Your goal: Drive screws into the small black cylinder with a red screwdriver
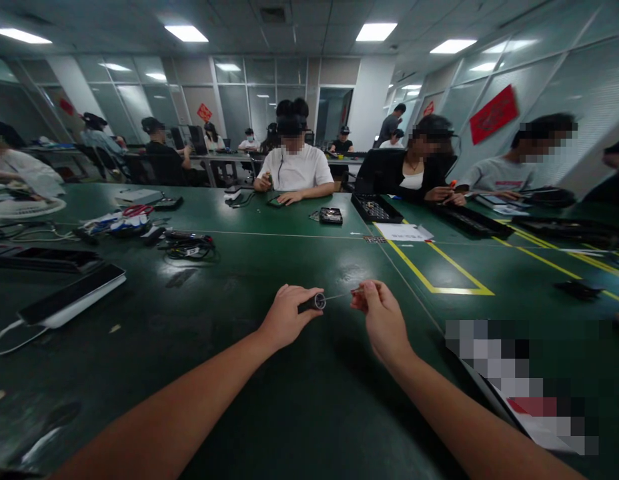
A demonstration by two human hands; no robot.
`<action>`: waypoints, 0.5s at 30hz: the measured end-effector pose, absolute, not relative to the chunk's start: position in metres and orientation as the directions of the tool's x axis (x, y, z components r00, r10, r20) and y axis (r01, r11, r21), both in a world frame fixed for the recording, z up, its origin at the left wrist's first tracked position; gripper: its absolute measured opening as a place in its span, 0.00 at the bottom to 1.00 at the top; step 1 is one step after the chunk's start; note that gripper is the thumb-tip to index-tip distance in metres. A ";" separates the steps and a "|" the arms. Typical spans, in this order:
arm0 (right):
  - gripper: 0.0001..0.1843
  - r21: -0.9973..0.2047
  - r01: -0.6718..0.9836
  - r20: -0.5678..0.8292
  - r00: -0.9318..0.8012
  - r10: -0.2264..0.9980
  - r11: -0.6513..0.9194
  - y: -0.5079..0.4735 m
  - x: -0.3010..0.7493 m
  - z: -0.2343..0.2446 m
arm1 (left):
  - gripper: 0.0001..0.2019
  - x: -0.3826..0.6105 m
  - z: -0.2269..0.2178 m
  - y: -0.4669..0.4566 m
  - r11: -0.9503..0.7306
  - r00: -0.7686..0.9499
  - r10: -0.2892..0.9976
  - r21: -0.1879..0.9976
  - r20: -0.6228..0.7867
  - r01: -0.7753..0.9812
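Above the green table [299, 413], my left hand [284, 319] is closed round a short dark cylinder [319, 301], whose pale-ringed round end faces me and to the right. A thin, light metal rod [340, 295] runs from that end towards my right hand [385, 321]. The fingertips of my right hand are pinched on the rod's far end. Whether the rod sits inside the cylinder or only touches its rim, I cannot tell. My fingers hide most of the cylinder's body.
On the left lie a white box-shaped device with a dark top [74, 297] and bundled black cables [189, 245]. Across the table sits a person in white [294, 167], near a small black case [331, 215]. Yellow tape [462, 291] and a partly blurred sheet [524, 393] are to the right.
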State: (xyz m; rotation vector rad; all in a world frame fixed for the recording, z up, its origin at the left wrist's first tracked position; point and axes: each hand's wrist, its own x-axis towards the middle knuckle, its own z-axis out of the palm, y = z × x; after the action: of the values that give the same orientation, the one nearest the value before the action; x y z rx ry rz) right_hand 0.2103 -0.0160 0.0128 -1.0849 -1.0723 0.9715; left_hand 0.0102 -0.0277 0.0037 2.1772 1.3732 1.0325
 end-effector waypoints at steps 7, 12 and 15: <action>0.18 -0.975 0.003 0.218 0.199 0.956 0.222 -0.018 0.211 0.017 | 0.20 0.009 0.002 -0.026 -0.463 0.252 0.883 0.650 0.395 0.602; 0.15 -0.958 -0.012 0.284 0.109 0.953 0.287 -0.025 0.212 0.022 | 0.19 0.008 0.002 -0.026 -0.427 0.223 0.899 0.643 0.377 0.636; 0.15 -0.953 0.020 0.304 0.044 0.952 0.303 -0.030 0.212 0.027 | 0.19 0.007 0.000 -0.025 -0.390 0.189 0.914 0.648 0.360 0.654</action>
State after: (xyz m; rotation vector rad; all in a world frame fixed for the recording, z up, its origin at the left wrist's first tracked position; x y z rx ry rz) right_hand 0.2117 -0.0302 0.0266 -1.0106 -1.3147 0.9403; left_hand 0.0070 -0.0247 0.0000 2.1215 1.4780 1.0302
